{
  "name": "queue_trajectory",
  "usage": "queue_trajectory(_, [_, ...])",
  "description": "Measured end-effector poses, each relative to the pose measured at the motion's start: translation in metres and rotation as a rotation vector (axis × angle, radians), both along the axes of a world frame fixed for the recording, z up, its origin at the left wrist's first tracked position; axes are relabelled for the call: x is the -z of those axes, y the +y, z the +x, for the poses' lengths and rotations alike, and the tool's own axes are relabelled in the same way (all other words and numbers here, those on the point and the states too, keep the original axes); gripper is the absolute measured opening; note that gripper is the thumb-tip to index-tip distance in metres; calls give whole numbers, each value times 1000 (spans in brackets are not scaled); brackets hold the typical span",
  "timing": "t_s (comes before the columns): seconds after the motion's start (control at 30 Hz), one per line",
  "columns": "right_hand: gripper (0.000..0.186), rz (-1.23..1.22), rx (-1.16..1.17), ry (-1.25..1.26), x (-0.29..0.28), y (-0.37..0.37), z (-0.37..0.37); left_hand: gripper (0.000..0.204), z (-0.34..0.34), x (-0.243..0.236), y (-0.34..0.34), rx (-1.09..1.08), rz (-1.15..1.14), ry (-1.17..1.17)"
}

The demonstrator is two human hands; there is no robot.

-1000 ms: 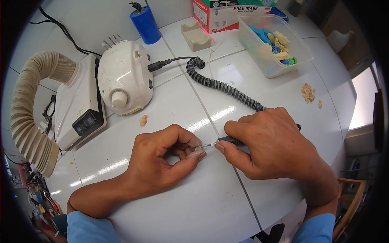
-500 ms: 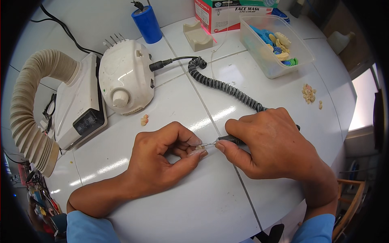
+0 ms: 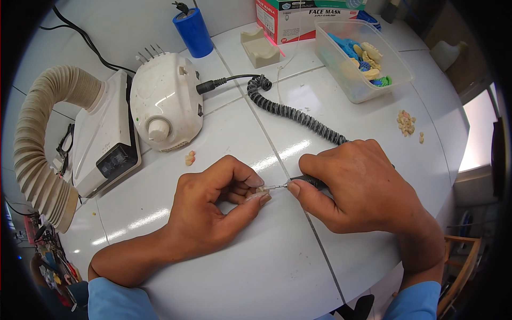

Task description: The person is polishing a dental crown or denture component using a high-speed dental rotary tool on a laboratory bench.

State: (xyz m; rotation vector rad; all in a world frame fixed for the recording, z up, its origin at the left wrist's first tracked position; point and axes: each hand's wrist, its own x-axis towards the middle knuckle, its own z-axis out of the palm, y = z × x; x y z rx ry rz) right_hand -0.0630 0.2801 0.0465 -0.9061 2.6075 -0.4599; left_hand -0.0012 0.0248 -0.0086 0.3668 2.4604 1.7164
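Note:
My left hand pinches a small pale tooth-like piece between thumb and fingertips. Wrapped round a dark rotary handpiece is my right hand, its thumb near the metal collar. The thin bur points left and reaches the pale piece; exact contact is hard to make out. A coiled cord runs from the handpiece up to a white control unit. A few pink-and-cream tooth pieces lie above my left hand, and several more lie in a pile at right.
A suction unit with a ribbed hose stands left. Behind are a blue cylinder, a beige holder, a carton and a plastic tub of moulded pieces. Assorted tools crowd the lower left edge.
Both hands have shifted slightly upward on the picture, along with the pale piece and bur. The grips look much the same, and the objects around them have not visibly moved.

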Motion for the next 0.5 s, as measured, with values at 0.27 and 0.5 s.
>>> queue_trajectory(0.27, [46,-50,49,-25,0,-1,0,16,0,-4,0,33,-13,-34])
queue_trajectory(0.5, [45,-46,37,9,3,-1,1,18,1,-3,1,22,-18,-20])
